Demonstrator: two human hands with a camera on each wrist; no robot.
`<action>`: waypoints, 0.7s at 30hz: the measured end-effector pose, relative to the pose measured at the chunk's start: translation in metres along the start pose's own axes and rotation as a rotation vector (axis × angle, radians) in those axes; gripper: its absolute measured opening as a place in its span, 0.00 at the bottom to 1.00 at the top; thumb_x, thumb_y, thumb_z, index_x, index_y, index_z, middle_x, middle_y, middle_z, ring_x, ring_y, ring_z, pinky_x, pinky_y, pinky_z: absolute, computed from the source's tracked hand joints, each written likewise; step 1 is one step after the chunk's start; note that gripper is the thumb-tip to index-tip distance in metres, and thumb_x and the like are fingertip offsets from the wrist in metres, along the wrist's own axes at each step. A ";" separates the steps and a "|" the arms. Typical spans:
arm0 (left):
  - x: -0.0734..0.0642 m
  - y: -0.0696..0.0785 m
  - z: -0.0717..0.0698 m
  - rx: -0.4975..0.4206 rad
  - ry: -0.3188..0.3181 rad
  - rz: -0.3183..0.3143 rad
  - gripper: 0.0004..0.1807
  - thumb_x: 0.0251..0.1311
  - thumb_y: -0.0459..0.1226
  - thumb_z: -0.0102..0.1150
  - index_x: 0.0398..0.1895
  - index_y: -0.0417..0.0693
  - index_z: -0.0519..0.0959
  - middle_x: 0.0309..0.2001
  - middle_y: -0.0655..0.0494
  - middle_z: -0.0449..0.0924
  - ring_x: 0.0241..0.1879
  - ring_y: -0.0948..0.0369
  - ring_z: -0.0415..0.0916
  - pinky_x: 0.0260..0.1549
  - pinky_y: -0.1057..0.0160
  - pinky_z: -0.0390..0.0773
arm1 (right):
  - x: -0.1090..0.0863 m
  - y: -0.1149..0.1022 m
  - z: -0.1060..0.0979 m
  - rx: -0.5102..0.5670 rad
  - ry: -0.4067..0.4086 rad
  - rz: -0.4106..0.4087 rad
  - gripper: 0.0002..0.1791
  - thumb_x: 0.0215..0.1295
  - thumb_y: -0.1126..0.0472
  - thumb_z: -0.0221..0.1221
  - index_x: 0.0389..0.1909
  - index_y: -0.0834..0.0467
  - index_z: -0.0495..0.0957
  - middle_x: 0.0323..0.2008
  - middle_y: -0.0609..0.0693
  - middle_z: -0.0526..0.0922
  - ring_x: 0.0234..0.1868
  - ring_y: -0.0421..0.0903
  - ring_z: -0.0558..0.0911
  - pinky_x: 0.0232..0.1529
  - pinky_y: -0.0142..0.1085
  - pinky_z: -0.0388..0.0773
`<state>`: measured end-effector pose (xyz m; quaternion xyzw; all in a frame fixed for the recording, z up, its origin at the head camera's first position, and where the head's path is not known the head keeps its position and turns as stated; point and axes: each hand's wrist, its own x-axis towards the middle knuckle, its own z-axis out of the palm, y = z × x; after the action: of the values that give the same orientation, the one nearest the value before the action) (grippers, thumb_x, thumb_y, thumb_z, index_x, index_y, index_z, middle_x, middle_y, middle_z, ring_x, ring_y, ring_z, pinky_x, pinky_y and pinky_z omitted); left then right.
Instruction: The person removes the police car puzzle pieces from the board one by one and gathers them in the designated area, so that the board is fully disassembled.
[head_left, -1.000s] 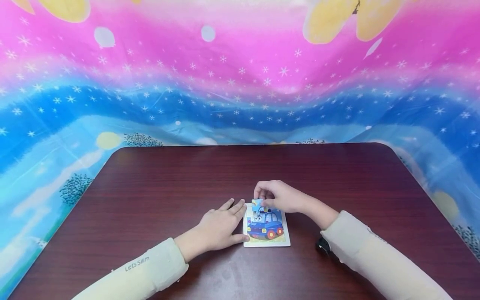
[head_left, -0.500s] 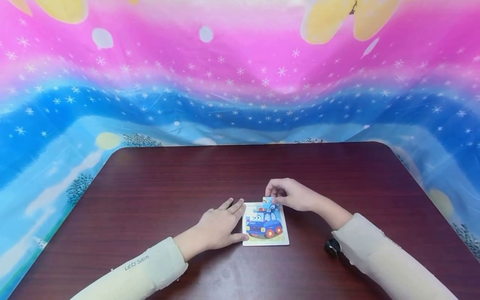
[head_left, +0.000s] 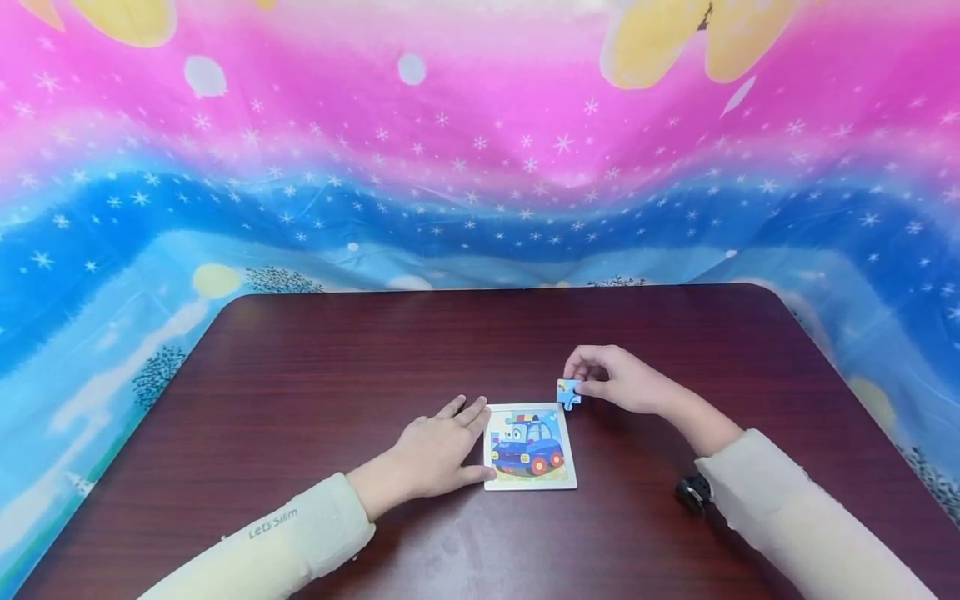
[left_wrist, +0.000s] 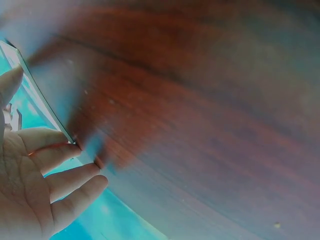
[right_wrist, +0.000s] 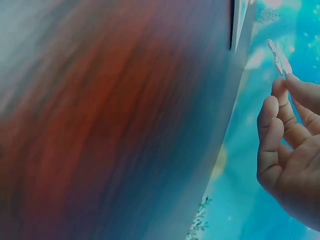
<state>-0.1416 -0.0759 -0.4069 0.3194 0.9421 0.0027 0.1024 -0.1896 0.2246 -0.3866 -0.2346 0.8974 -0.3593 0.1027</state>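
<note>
A square jigsaw puzzle (head_left: pixel 531 454) with a blue cartoon car and a pale frame lies on the table. At its left edge, my left hand (head_left: pixel 438 454) rests with fingers spread, the thumb and fingertips touching the frame. Beyond the puzzle's far right corner, my right hand (head_left: pixel 626 379) pinches a light blue jigsaw piece (head_left: pixel 568 393) between thumb and forefinger. The right wrist view shows that piece (right_wrist: pixel 280 57) edge-on at the fingertips, held off the table. In the left wrist view, the left hand (left_wrist: pixel 45 175) has its fingers against the frame's edge (left_wrist: pixel 42 97).
The dark red wooden table (head_left: pixel 360 350) spreads around the puzzle on all sides. Behind it hangs a pink and blue printed cloth (head_left: pixel 480 167). A black object (head_left: pixel 693 493) shows beneath the right sleeve.
My right hand has moved right and slightly away, carrying the jigsaw piece from over the puzzle's top edge to beyond its far right corner. The left hand has stayed in place.
</note>
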 end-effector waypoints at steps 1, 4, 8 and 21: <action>0.000 0.000 0.000 0.001 0.000 0.000 0.46 0.61 0.64 0.56 0.75 0.48 0.63 0.78 0.55 0.57 0.77 0.52 0.56 0.54 0.41 0.77 | -0.001 0.002 -0.001 -0.002 0.002 0.003 0.07 0.67 0.69 0.60 0.41 0.56 0.79 0.35 0.48 0.80 0.36 0.44 0.75 0.37 0.35 0.73; 0.000 0.000 0.000 0.000 0.001 0.000 0.46 0.61 0.64 0.56 0.75 0.48 0.63 0.77 0.55 0.57 0.77 0.52 0.56 0.53 0.41 0.77 | -0.004 0.008 -0.003 -0.007 0.007 0.010 0.06 0.67 0.69 0.60 0.41 0.56 0.79 0.34 0.48 0.80 0.36 0.44 0.75 0.36 0.34 0.73; -0.001 0.001 -0.001 -0.005 -0.002 -0.001 0.46 0.61 0.64 0.56 0.75 0.48 0.63 0.78 0.55 0.57 0.77 0.51 0.56 0.54 0.40 0.77 | -0.008 0.014 -0.005 -0.005 0.000 0.015 0.06 0.67 0.70 0.60 0.41 0.56 0.79 0.33 0.48 0.80 0.35 0.43 0.75 0.36 0.34 0.73; 0.000 0.000 0.002 0.015 0.003 -0.005 0.46 0.61 0.66 0.55 0.76 0.49 0.62 0.78 0.56 0.56 0.77 0.52 0.55 0.54 0.40 0.77 | -0.011 0.024 -0.007 0.021 -0.071 0.021 0.07 0.66 0.72 0.58 0.40 0.58 0.78 0.31 0.49 0.81 0.31 0.42 0.74 0.33 0.32 0.72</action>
<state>-0.1415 -0.0758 -0.4093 0.3178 0.9430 -0.0044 0.0987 -0.1909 0.2497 -0.3977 -0.2365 0.8918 -0.3589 0.1409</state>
